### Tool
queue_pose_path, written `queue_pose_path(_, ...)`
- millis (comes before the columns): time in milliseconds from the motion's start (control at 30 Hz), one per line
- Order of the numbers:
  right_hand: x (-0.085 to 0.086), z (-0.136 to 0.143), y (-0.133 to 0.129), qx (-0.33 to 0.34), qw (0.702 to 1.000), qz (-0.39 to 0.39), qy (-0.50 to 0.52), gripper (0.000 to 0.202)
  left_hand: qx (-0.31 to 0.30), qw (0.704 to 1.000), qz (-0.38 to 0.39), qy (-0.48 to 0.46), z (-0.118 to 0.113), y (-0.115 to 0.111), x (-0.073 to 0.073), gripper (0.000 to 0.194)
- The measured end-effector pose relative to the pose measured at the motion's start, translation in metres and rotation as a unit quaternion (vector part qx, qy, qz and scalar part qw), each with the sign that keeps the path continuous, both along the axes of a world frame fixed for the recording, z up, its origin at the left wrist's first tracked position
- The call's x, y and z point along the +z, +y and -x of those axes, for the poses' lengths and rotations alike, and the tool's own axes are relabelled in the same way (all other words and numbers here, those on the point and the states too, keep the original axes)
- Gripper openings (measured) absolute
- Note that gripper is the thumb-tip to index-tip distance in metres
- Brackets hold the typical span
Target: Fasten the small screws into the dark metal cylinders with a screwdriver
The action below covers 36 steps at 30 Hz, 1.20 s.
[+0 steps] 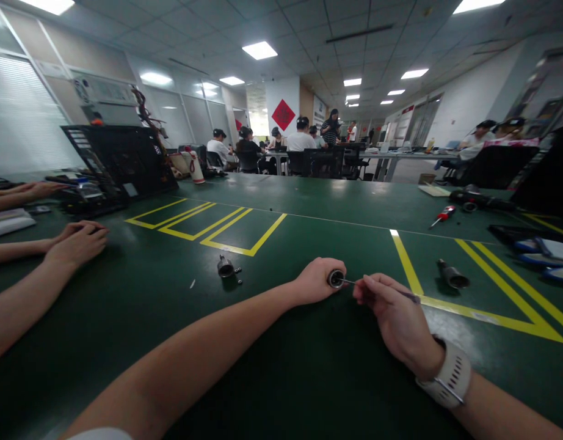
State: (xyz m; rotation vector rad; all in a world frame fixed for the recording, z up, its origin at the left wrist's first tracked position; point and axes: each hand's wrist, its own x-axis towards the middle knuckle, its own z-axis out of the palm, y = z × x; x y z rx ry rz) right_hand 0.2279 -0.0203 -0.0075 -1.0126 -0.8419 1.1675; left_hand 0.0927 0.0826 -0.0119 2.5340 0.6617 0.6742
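My left hand [319, 281] is wrapped round a round hollow metal part [336, 278], its open end facing right. Between the fingers of my right hand [391, 308] is a slim screwdriver [412, 297] with a dark handle; its thin shaft reaches into the part's open end, where the tip is hidden. A similar metal socket-like part [225, 267] lies on the green table to the left, beside several tiny metal pieces [239, 275]. Another dark, cup-ended metal part [454, 278] lies to the right, inside yellow tape lines.
Yellow tape [251, 250] marks the green table [281, 366]. A red screwdriver [444, 215] and a dark tool [480, 200] lie at the right. Another person's hands [77, 244] rest at the left, near a black equipment frame [121, 159]. Several people sit farther back.
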Motion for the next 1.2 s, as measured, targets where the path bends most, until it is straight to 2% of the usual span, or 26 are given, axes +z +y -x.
queue_pose_path(100,-0.0020,0.0005,-0.0033,-0.025,0.994,-0.024,-0.103,0.018,0.004,1.000,-0.010,0.000,0.0000,-0.0006,0.0009,0.013)
queue_pose_path(200,-0.0019,0.0016,-0.0069,-0.037,0.967,-0.029,-0.250,0.022,0.014,0.999,-0.041,0.013,0.0002,-0.0017,0.0015,0.010)
queue_pose_path(267,-0.0015,0.0021,-0.0074,-0.028,0.955,-0.028,-0.295,0.024,0.023,0.997,-0.063,0.024,0.0004,-0.0022,0.0015,0.007)
queue_pose_path(333,-0.0018,0.0017,-0.0058,-0.015,0.962,-0.029,-0.270,0.024,0.032,0.997,-0.072,0.027,0.0005,-0.0023,0.0011,0.006)
queue_pose_path(467,-0.0018,-0.0009,-0.0008,0.003,0.995,-0.012,-0.094,0.020,0.030,0.997,-0.061,0.024,0.0005,-0.0016,0.0004,0.007)
queue_pose_path(567,0.0008,-0.0012,0.0009,0.009,1.000,0.009,-0.004,0.018,0.021,0.999,-0.032,0.004,0.0003,-0.0010,0.0002,0.009)
queue_pose_path(667,0.0034,0.0002,0.0016,0.016,0.999,0.013,0.027,0.017,0.002,1.000,0.004,-0.023,0.0001,-0.0006,-0.0001,0.012)
queue_pose_path(800,0.0018,0.0015,0.0016,0.008,1.000,-0.001,0.004,0.017,0.000,1.000,0.019,-0.022,0.0000,0.0001,-0.0005,0.014)
queue_pose_path(900,-0.0024,0.0012,-0.0005,-0.017,0.994,-0.026,-0.106,0.019,0.010,1.000,0.001,-0.008,0.0002,0.0000,0.0005,0.014)
queue_pose_path(1033,-0.0055,0.0007,-0.0039,-0.026,0.967,-0.034,-0.253,0.023,0.020,0.998,-0.046,0.034,0.0005,-0.0016,0.0030,0.008)
queue_pose_path(1100,-0.0046,0.0006,-0.0043,-0.018,0.967,-0.032,-0.252,0.024,0.025,0.997,-0.060,0.047,0.0007,-0.0023,0.0035,0.007)
queue_pose_path(1200,-0.0013,-0.0001,-0.0027,-0.007,0.988,-0.020,-0.156,0.020,0.017,0.997,-0.063,0.038,0.0011,-0.0026,0.0027,0.006)
